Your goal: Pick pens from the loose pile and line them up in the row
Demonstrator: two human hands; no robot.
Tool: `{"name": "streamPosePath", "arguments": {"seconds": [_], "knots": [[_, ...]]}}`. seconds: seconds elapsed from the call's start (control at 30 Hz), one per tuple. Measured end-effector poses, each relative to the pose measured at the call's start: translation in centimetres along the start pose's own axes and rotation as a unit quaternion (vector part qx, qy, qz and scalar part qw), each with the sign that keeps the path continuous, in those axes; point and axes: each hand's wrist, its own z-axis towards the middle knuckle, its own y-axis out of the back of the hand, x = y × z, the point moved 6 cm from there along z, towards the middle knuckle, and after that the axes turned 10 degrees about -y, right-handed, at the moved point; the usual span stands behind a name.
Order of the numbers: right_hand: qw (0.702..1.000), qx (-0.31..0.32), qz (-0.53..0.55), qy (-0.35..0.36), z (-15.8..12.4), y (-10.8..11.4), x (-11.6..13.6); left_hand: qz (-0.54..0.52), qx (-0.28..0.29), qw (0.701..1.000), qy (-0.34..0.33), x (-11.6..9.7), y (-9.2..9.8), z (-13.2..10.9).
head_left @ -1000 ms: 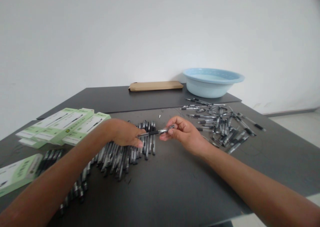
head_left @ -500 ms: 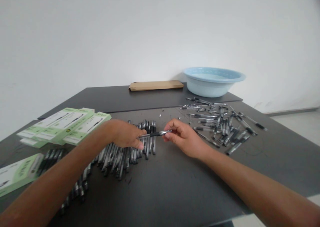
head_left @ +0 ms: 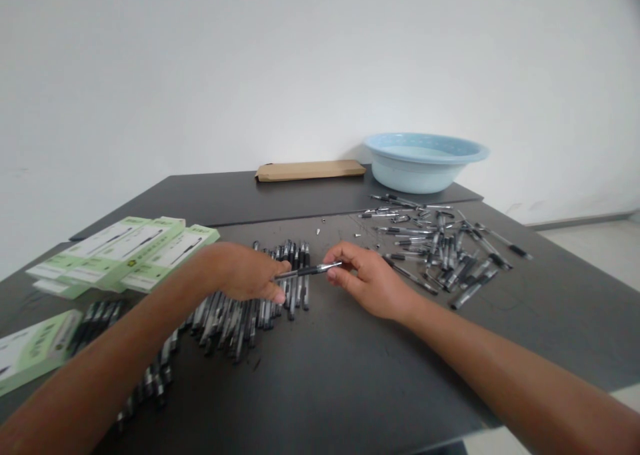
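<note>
A pen (head_left: 307, 271) with a black grip and a silver tip lies nearly level between my two hands. My left hand (head_left: 250, 273) is closed round its rear end. At the silver tip, the thumb and fingers of my right hand (head_left: 367, 276) are pinched together. Below and behind my left hand lies a heap of capped pens (head_left: 240, 325), mostly side by side; my forearm hides some. To the right of my right hand is a loose scatter of uncapped pens and clear barrels (head_left: 445, 248). A small metal tip (head_left: 318, 231) lies beyond my fingers.
Green and white pen boxes (head_left: 135, 248) are stacked at the left, with another box (head_left: 37, 348) nearer me. At the back of the dark table (head_left: 340, 388) are a flat brown cardboard piece (head_left: 310, 170) and a light blue basin (head_left: 420, 175).
Both hands keep hold of the pen in nearly the same pose. The whole view has shifted slightly, so things appear a little further left.
</note>
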Motion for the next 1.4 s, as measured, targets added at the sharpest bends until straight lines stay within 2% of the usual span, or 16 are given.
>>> {"name": "streamPosePath", "arguments": {"seconds": [0.3, 0.53, 0.77, 1.27, 1.4], "knots": [[0.999, -0.005, -0.035, 0.017, -0.12, 0.09, 0.37, -0.007, -0.002, 1.0, -0.001, 0.04, -0.09, 0.08], [0.999, -0.006, -0.006, 0.035, -0.3, 0.08, 0.63, -0.015, -0.001, 1.0, -0.015, -0.17, -0.06, 0.01], [0.998, -0.02, -0.05, 0.026, -0.24, 0.19, 0.8, -0.007, -0.003, 1.0, 0.002, -0.49, 0.07, -0.18], [0.998, -0.03, -0.049, 0.038, -0.41, 0.03, 1.11, -0.023, -0.038, 0.999, 0.011, -0.8, 0.47, -0.48], [0.997, -0.029, -0.052, 0.049, -0.47, -0.1, 1.14, -0.019, -0.025, 0.999, 0.016, -0.9, 0.4, -0.5]]}}
